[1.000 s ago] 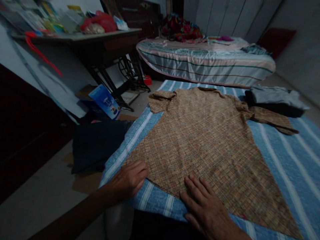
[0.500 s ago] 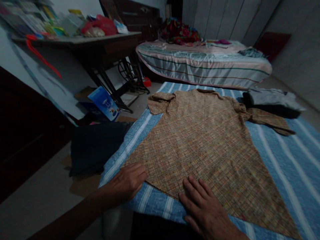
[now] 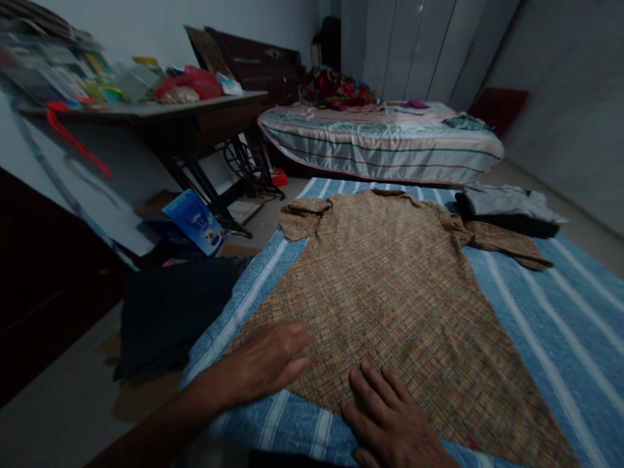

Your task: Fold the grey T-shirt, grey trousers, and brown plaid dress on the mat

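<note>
A tan checked short-sleeved shirt (image 3: 390, 292) lies spread flat, back up, on a blue striped sheet (image 3: 560, 325) on the floor. My left hand (image 3: 263, 361) rests palm down on the shirt's near left hem corner, fingers together and stretched flat. My right hand (image 3: 390, 419) lies flat on the near hem, fingers spread. Neither hand holds anything. The left sleeve (image 3: 299, 218) is bunched; the right sleeve (image 3: 507, 244) lies stretched out.
A folded grey and dark clothes pile (image 3: 509, 208) sits beyond the right sleeve. Dark cloth (image 3: 170, 312) lies left of the sheet, next to a blue box (image 3: 195, 221). A cluttered sewing table (image 3: 160, 117) stands at the left; a mattress (image 3: 380, 140) lies behind.
My left hand has slid right and forward onto the shirt's hem corner. My right hand stays flat on the hem. The view has tipped up a little.
</note>
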A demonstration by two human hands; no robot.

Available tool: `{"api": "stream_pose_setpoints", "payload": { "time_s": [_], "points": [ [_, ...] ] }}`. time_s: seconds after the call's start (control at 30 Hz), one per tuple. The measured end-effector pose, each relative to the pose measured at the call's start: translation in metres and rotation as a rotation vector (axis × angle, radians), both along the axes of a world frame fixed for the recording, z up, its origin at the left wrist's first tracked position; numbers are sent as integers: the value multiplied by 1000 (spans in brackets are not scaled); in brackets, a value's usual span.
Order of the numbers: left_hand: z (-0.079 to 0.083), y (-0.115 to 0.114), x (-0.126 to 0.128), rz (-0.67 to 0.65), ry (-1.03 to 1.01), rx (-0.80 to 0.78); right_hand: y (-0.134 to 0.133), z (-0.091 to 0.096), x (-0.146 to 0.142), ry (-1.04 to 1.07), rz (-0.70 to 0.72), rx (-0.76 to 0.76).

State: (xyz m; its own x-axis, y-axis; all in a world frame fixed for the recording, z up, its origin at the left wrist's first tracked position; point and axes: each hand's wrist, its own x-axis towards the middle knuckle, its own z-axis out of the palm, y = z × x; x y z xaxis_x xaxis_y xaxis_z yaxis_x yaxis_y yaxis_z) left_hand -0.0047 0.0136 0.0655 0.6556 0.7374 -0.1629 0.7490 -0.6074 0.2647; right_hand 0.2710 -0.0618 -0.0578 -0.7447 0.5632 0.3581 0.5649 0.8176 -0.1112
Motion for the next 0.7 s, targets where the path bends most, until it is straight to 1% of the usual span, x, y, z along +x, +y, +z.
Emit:
{"api": "stream_pose_setpoints", "payload": {
  "time_s": [0.07,0.13,0.2,0.23,0.27,0.33,0.43,0.57,0.7],
  "points": [
    [-8,12,33,2,-85,85,1,-5,-2,39,-4,83],
    [-24,23,63,-25,-164,227,3,-10,-5,77,-28,163],
    [-43,29,80,1,-142,317,5,-15,-7,100,-47,234],
    [-53,31,82,30,-109,337,7,-16,-8,101,-45,266],
    [-63,31,80,63,-66,339,9,-16,-8,101,-36,302],
    [-79,30,68,124,21,320,12,-16,-8,111,-15,369],
    [-93,26,39,195,84,325,17,-13,-8,142,-16,427],
    [-98,21,12,343,133,363,21,-11,-12,164,-14,425],
    [-97,12,-6,494,197,352,22,-18,-20,222,-67,436]
  ]
}}
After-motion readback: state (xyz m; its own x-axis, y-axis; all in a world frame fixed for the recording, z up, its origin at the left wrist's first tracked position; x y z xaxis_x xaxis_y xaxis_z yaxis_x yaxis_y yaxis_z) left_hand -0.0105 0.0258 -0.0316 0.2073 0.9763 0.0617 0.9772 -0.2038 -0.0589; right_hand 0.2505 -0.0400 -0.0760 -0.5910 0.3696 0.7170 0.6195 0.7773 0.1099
